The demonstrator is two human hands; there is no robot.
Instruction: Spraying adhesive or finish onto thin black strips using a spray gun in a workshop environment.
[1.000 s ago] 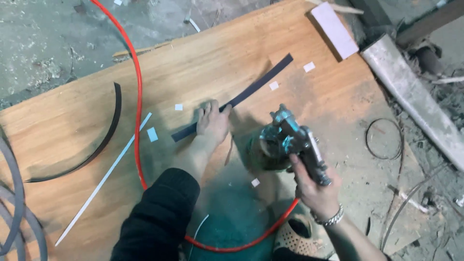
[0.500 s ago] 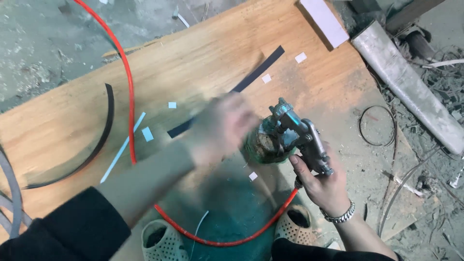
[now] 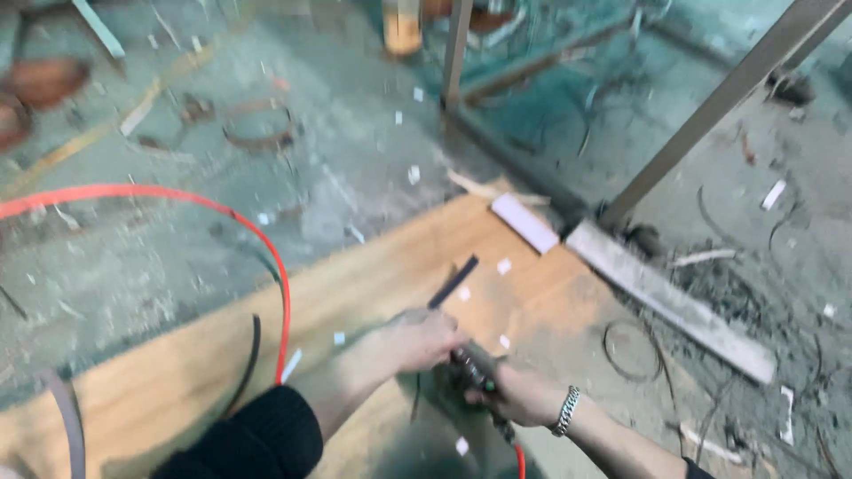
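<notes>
Both hands: left hand (image 3: 424, 340) and right hand (image 3: 522, 395) meet over one tool at the near middle of the plywood sheet (image 3: 160, 390).
Tool: a dark pneumatic hand tool (image 3: 472, 371), blurred, mostly hidden between the hands; its exact kind cannot be told from this view.
Tool place: low over the board, just near of the black strip (image 3: 453, 282), between the two hands.
Handling, weight: likely compact but dense, metal-bodied, so it probably wants a full wrap of the palm rather than fingertips.
Handling, stiffness: rigid body; the red hose (image 3: 282, 293) that seems to feed it would drag and pull sideways.
Where to hold: by the handle end nearest the body, where the right hand sits.
Right grip: fingers closed round the tool's near end, wrist with a metal bracelet (image 3: 564, 411) turned outward.
Left grip: hand curled over the tool's far end, touching it; whether the fingers clamp it or only rest on it cannot be told through the blur.
Left arm: forearm bare, dark sleeve (image 3: 257, 439) pushed up, reaching in from the near left.
Right arm: comes in from the near right, elbow low.
Around: white offcuts on the board, a pale block (image 3: 525, 223) at its far right corner, littered concrete floor (image 3: 355, 133) beyond.
</notes>
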